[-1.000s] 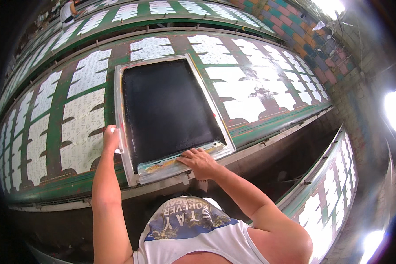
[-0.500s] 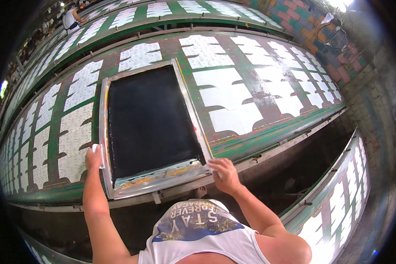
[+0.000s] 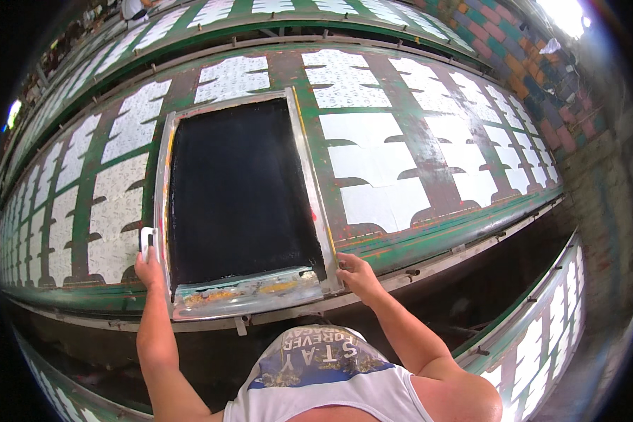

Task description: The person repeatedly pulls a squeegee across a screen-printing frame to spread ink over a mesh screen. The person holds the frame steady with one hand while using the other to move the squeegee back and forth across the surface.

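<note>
A screen-printing frame [image 3: 315, 184] with silvery rails and a dark mesh [image 3: 235, 190] lies over the green printing table [image 3: 401, 243] in front of me. Smears of teal and yellow colour its near end. At the left rail, my left hand [image 3: 150, 270] is closed round the lower part of a white piece with black marks [image 3: 146, 240], which stands against the frame. My right hand [image 3: 361, 277] is at the near right corner, its fingers curled against the right rail. What lies under those fingers is hidden. White cut fabric pieces [image 3: 373, 162] lie flat right of the frame, and patterned ones [image 3: 116, 214] lie left of it.
A rail [image 3: 464, 247] with short pegs runs along the table's near edge. Behind stands another long table [image 3: 260, 21] with fabric pieces, and one more [image 3: 541, 323] is at the lower right. A person [image 3: 132, 10] is partly visible far left. A brick wall [image 3: 520, 63] rises at the right.
The whole view has shifted slightly. My right hand's fingers are now more curled, and the white bit seen at their tips no longer shows. More of the white piece shows above my left hand.
</note>
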